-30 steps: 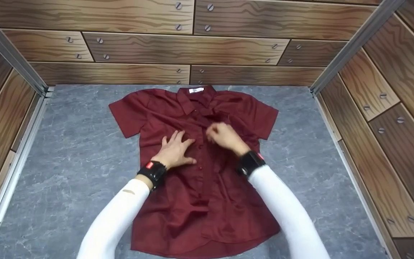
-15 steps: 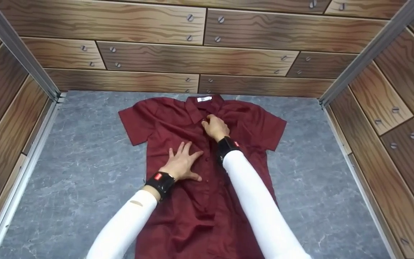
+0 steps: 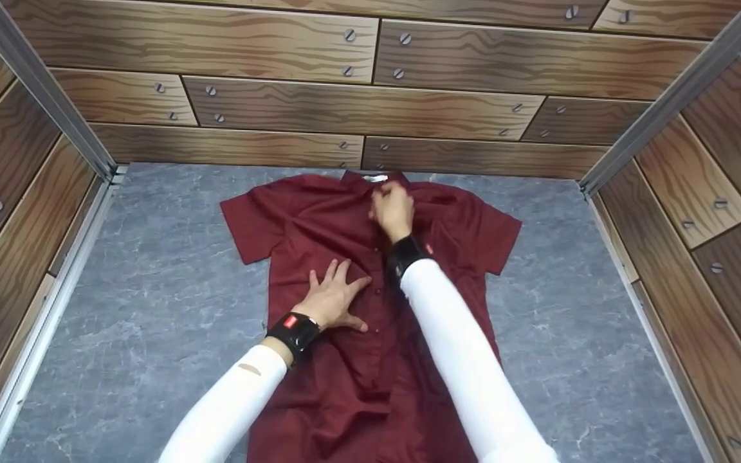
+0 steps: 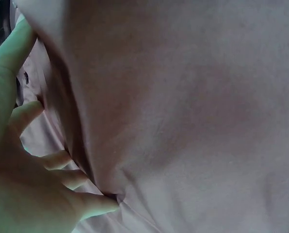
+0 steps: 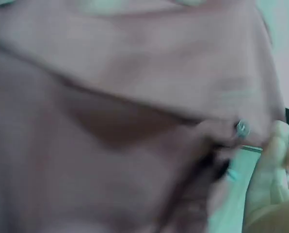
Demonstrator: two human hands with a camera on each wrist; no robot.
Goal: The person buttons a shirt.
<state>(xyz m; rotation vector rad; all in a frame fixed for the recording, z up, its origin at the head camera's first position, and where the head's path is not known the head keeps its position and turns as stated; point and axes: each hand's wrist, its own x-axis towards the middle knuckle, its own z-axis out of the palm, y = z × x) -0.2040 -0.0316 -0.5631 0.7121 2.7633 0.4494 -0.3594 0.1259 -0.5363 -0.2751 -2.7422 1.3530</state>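
Observation:
A dark red short-sleeved button-up shirt [image 3: 312, 225] lies front up, its collar [image 3: 354, 182] toward the back wall. My left hand [image 3: 330, 302] rests on the shirt's chest, fingers spread, just left of the button placket. Up at the neck opening, my right hand [image 3: 393, 209] has curled fingers and hides part of the collar. From the right wrist, its thumb and fingers [image 5: 270, 160] pinch the cloth edge beside a small button [image 5: 242, 128]; this view is blurred. Loose cloth bulges over the left fingertips [image 4: 103, 204] in the left wrist view.
The shirt lies on a grey marbled surface [image 3: 171, 276]. Wood-patterned panels [image 3: 280, 103] enclose it at the back and both sides, with metal rails [image 3: 42, 83] in the corners. A white label [image 3: 375, 178] shows inside the collar.
My right hand has moved up from the chest to the collar and now pinches cloth there. The left hand stays spread on the shirt. The head view has tilted upward.

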